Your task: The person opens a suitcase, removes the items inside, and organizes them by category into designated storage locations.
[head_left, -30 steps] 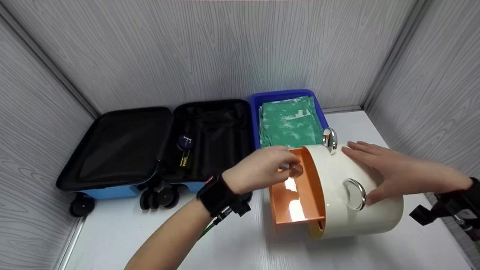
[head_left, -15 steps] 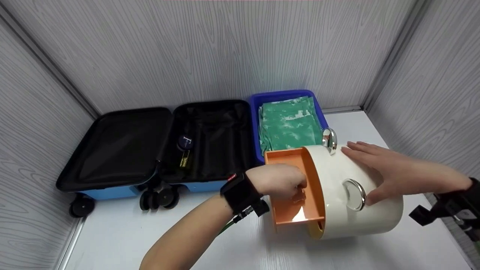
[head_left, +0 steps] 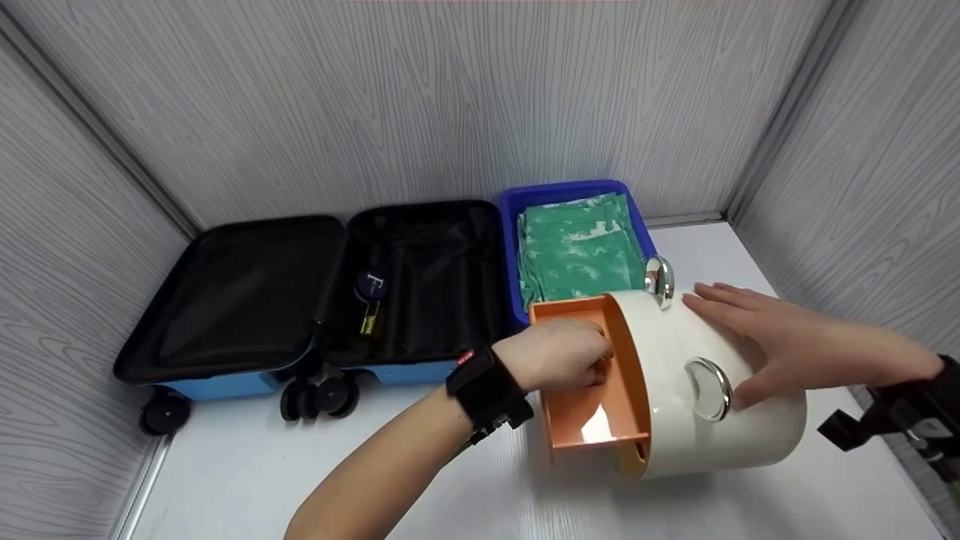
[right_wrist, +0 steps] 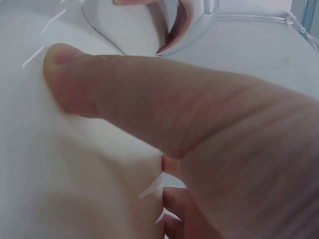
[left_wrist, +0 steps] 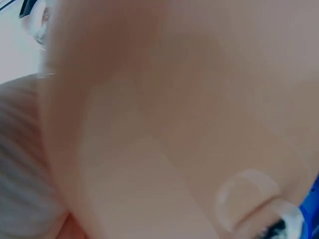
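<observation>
A cream rounded storage box (head_left: 686, 442) with two chrome handles, one being the near handle (head_left: 709, 388), lies at the right in the head view. From its left end juts an orange drawer (head_left: 566, 420). My left hand (head_left: 559, 352) is inside the drawer, palm down with fingers bent; I cannot tell whether it still holds the small clear thing. In the left wrist view, blurred skin fills most of the picture. My right hand (head_left: 787, 345) rests spread on the box's top. The right wrist view shows its thumb (right_wrist: 99, 82) lying along the white surface.
An open black-lined suitcase (head_left: 247, 292) with blue sides lies at the left, holding a round dark tin (head_left: 370, 286) and a small yellow-marked item (head_left: 368, 322). Behind the drawer is a blue basket (head_left: 510, 247) with green folded cloth-like packs (head_left: 577, 240). Panel walls stand around.
My left hand, with a small clear thing at its fingertips, went down and toward me into the drawer, then rose slightly; the clear thing is now out of sight. My right hand stayed put.
</observation>
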Tool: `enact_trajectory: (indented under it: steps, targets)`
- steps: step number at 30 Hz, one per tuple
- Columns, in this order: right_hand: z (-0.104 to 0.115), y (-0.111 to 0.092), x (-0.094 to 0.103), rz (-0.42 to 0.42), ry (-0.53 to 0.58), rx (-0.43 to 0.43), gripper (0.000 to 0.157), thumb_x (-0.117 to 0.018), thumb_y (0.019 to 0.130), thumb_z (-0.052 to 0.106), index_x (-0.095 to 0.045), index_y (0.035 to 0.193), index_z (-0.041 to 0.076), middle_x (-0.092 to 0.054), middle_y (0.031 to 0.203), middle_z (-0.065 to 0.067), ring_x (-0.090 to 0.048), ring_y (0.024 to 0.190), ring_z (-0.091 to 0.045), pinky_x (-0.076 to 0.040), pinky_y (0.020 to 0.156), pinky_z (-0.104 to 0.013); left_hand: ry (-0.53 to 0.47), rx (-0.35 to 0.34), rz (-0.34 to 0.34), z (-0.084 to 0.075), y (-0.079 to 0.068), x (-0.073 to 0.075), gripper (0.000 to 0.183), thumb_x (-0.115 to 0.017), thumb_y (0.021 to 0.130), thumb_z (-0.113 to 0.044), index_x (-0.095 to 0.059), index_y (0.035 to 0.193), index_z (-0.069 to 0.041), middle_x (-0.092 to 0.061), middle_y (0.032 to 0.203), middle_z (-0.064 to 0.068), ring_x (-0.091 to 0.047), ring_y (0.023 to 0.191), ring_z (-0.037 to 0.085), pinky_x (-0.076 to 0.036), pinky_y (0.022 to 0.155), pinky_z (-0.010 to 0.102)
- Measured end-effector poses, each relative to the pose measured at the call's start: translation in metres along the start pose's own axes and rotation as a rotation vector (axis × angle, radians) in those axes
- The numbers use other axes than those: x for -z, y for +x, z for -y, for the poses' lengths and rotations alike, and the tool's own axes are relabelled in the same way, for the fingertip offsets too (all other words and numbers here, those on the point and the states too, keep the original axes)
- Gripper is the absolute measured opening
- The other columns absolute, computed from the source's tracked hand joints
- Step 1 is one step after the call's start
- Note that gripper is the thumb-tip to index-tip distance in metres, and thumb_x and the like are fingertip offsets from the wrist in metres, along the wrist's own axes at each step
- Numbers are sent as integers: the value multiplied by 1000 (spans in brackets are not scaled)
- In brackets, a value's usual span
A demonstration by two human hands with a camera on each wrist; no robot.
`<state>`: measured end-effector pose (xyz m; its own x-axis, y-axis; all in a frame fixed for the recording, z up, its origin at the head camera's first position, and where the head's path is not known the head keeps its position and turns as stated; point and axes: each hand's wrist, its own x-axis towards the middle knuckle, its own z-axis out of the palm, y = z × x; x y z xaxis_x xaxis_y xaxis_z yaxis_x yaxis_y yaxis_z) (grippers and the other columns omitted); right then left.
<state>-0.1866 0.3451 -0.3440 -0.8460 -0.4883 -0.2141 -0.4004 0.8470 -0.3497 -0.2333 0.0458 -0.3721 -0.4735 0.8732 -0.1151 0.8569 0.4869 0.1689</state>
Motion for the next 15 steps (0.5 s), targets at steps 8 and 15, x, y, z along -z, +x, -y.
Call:
enact_trajectory:
  steps: [8,15]
  targets:
    - [-1,1,0,-3,-16,1,126,-94,60,46,-27,164,17,-24,167,-15,-17,152,-41,-22,114,-68,-69,-9,-200,2,-19,8,29,-60,98,-8,-71,125,-10,-66,124,2,-59,115,14,-46,100,24]
    - [-1,0,-1,-13,-16,2,125,-94,61,46,-27,164,21,-24,167,-12,-17,153,-40,-23,114,-67,-157,108,-539,21,-60,4,39,-60,97,-8,-66,135,-9,-64,133,3,-56,127,17,-44,107,29]
